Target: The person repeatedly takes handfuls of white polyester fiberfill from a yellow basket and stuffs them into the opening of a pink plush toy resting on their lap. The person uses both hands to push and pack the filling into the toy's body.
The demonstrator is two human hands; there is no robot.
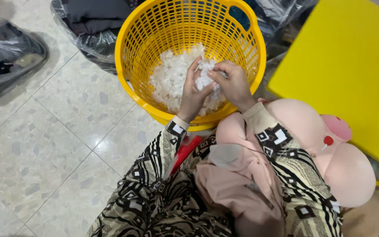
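Right now I see both hands down inside a yellow plastic basket (128, 57) with a slotted wall, which stands on the pale speckled tile floor (44, 145). A heap of white fluffy stuffing (169, 79) lies in the bottom of the basket. My left hand (192, 94) has its fingers curled up around a small clump of stuffing (206, 74), thumb side toward the clump, so it is partly closed on it. My right hand (233, 83) pinches the same clump from the other side, fingertips drawn together against it; the two hands meet at the clump, just above the heap.

Both forearms wear sleeves in a black, cream and white pattern with plain beige cuffs. Across my lap, touching the right forearm, lies a pink plush toy (330, 149) with rounded, filled parts and small red dots, and beside it a limp, flat stretch of the same pink fabric (233, 175). A strip of something red (185, 151) shows between the basket and my lap; I cannot tell what it is.

To the right of the basket stands a bright yellow surface (347, 74). Beyond the basket are clear plastic bags holding dark cloth (93, 26), and another such bag (5, 52) lies at the left edge on the floor.
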